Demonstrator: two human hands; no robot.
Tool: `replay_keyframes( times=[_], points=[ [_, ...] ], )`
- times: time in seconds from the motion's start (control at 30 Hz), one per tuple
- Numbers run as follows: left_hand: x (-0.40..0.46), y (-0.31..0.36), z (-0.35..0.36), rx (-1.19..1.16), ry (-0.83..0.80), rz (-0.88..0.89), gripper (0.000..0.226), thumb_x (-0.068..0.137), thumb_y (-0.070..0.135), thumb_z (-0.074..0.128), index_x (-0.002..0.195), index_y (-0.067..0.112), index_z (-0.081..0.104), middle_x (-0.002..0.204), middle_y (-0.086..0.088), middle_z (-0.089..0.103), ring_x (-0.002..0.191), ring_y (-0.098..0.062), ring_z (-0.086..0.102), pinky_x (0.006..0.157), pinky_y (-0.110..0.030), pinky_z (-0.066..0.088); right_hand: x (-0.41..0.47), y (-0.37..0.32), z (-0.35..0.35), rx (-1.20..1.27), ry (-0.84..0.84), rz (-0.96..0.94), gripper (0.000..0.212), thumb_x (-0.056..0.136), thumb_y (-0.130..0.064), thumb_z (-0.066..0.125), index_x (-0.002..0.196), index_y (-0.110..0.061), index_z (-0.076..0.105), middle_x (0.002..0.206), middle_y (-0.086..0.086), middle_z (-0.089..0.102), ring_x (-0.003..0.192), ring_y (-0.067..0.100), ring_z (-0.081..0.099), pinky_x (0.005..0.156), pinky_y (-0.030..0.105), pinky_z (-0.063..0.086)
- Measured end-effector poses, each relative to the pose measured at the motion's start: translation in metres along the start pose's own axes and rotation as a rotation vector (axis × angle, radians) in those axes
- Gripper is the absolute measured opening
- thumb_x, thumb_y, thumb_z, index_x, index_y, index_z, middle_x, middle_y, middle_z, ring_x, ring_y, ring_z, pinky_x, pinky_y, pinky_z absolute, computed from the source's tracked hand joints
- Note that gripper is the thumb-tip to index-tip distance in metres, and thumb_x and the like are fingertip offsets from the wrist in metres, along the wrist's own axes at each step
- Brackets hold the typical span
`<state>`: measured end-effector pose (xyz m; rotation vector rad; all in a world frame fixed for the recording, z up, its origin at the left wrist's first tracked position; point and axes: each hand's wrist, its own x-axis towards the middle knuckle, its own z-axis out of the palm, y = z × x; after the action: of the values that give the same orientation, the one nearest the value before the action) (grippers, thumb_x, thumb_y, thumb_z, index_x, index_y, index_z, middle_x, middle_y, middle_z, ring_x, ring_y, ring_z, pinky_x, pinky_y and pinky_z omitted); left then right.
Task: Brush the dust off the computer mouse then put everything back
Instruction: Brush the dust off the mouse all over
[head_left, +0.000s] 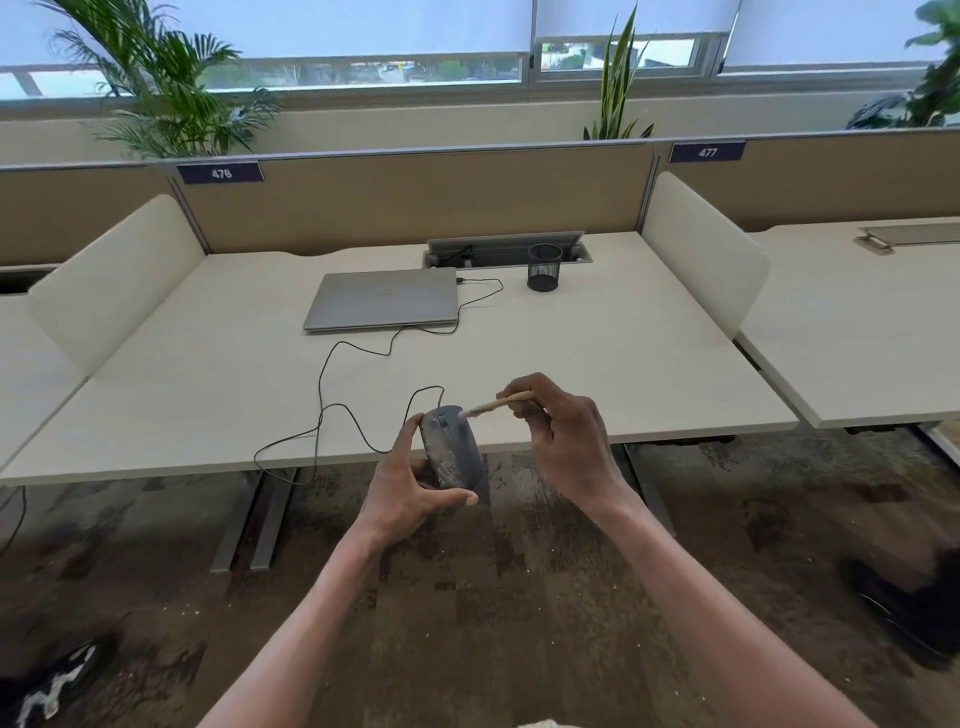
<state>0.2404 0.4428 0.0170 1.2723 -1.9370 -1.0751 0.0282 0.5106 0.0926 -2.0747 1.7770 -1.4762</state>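
Note:
A dark grey wired computer mouse (450, 448), streaked with pale dust, is held up in front of the desk's front edge. My left hand (410, 488) grips it from the left and underneath, thumb along its near end. My right hand (563, 436) pinches a small wooden-handled brush (497, 405), whose pale bristles touch the mouse's far right side near the buttons. The mouse's black cable (332, 410) loops over the white desk (649, 364) to a closed silver laptop (383, 300).
A black mesh pen cup (544, 267) stands at the back right by an open cable tray (506, 249). White side dividers flank the desk, and a tan partition closes its back. Desk legs and patterned carpet lie below; dark shoes sit at lower right.

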Motion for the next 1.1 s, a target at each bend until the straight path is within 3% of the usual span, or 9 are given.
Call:
replay_keyframes(
  times=[0.17, 0.27, 0.33, 0.43, 0.6, 0.77, 0.93, 1.0, 1.1],
  points=[
    [0.002, 0.003, 0.001, -0.014, -0.009, 0.017, 0.129, 0.054, 0.036, 0.101, 0.156, 0.031, 0.022, 0.077, 0.003, 0.076, 0.068, -0.012, 0.074, 0.062, -0.019, 0.058, 0.006, -0.002, 0.001, -0.09, -0.149, -0.023, 0.013, 0.098, -0.016, 0.06, 0.108, -0.023, 0.066, 0.087, -0.005, 0.073, 0.075, 0.012, 0.066, 0.059, 0.028, 0.051],
    [0.003, 0.001, 0.0, 0.012, -0.01, 0.027, 0.128, 0.055, 0.037, 0.1, 0.157, 0.027, 0.023, 0.091, 0.003, 0.076, 0.074, -0.009, 0.075, 0.069, -0.021, 0.061, 0.008, -0.002, -0.008, -0.116, -0.267, -0.004, 0.026, 0.095, -0.005, 0.061, 0.102, -0.03, 0.06, 0.088, -0.018, 0.068, 0.08, 0.001, 0.065, 0.063, 0.013, 0.042],
    [0.003, -0.001, -0.002, 0.012, -0.01, 0.025, 0.128, 0.055, 0.038, 0.1, 0.157, 0.027, 0.023, 0.096, 0.002, 0.076, 0.076, -0.008, 0.075, 0.07, -0.022, 0.061, 0.01, -0.003, -0.014, -0.117, -0.326, 0.032, 0.034, 0.092, 0.0, 0.059, 0.097, -0.033, 0.058, 0.087, -0.022, 0.068, 0.081, -0.004, 0.066, 0.065, 0.01, 0.042],
    [0.006, -0.001, -0.002, 0.005, -0.018, 0.018, 0.129, 0.055, 0.039, 0.1, 0.157, 0.029, 0.021, 0.094, 0.007, 0.074, 0.076, -0.006, 0.075, 0.071, -0.023, 0.061, 0.015, -0.005, -0.016, -0.077, -0.308, 0.067, 0.035, 0.09, 0.002, 0.057, 0.095, -0.033, 0.058, 0.084, -0.021, 0.07, 0.079, -0.008, 0.066, 0.064, 0.012, 0.045],
    [0.009, -0.001, -0.001, 0.015, -0.036, 0.021, 0.129, 0.053, 0.045, 0.099, 0.155, 0.034, 0.021, 0.084, 0.001, 0.078, 0.073, -0.015, 0.075, 0.073, -0.03, 0.063, 0.024, -0.003, -0.009, -0.033, -0.251, 0.081, 0.03, 0.094, 0.001, 0.058, 0.097, -0.029, 0.06, 0.085, -0.015, 0.071, 0.074, 0.013, 0.066, 0.062, 0.033, 0.053],
    [0.004, -0.003, -0.003, 0.026, -0.077, 0.033, 0.132, 0.054, 0.046, 0.098, 0.157, 0.031, 0.018, 0.079, -0.006, 0.077, 0.067, -0.024, 0.072, 0.07, -0.036, 0.06, 0.036, 0.002, 0.001, -0.076, -0.165, 0.076, 0.027, 0.094, -0.001, 0.06, 0.097, -0.028, 0.059, 0.079, -0.015, 0.068, 0.07, 0.016, 0.063, 0.058, 0.031, 0.048],
    [0.004, -0.003, -0.003, 0.02, -0.107, 0.014, 0.133, 0.054, 0.048, 0.097, 0.157, 0.035, 0.015, 0.084, -0.02, 0.074, 0.074, -0.037, 0.069, 0.071, -0.038, 0.058, 0.041, 0.01, 0.011, -0.088, -0.098, 0.097, 0.023, 0.095, -0.001, 0.059, 0.101, -0.023, 0.063, 0.079, -0.008, 0.07, 0.067, 0.017, 0.061, 0.056, 0.032, 0.048],
    [0.004, -0.004, -0.004, 0.006, -0.11, 0.019, 0.133, 0.053, 0.051, 0.097, 0.157, 0.037, 0.015, 0.085, -0.017, 0.076, 0.074, -0.034, 0.071, 0.074, -0.039, 0.059, 0.04, 0.013, 0.012, -0.081, -0.062, 0.115, 0.023, 0.095, -0.001, 0.059, 0.102, -0.023, 0.063, 0.081, -0.005, 0.072, 0.068, 0.018, 0.064, 0.057, 0.037, 0.054],
    [0.007, -0.005, -0.005, -0.014, -0.092, 0.038, 0.131, 0.051, 0.054, 0.096, 0.155, 0.037, 0.019, 0.083, -0.003, 0.079, 0.07, -0.021, 0.075, 0.07, -0.026, 0.061, 0.036, 0.018, 0.013, 0.017, -0.06, 0.154, 0.028, 0.095, 0.001, 0.058, 0.099, -0.026, 0.063, 0.084, -0.003, 0.073, 0.072, 0.02, 0.07, 0.062, 0.043, 0.058]
  ],
)
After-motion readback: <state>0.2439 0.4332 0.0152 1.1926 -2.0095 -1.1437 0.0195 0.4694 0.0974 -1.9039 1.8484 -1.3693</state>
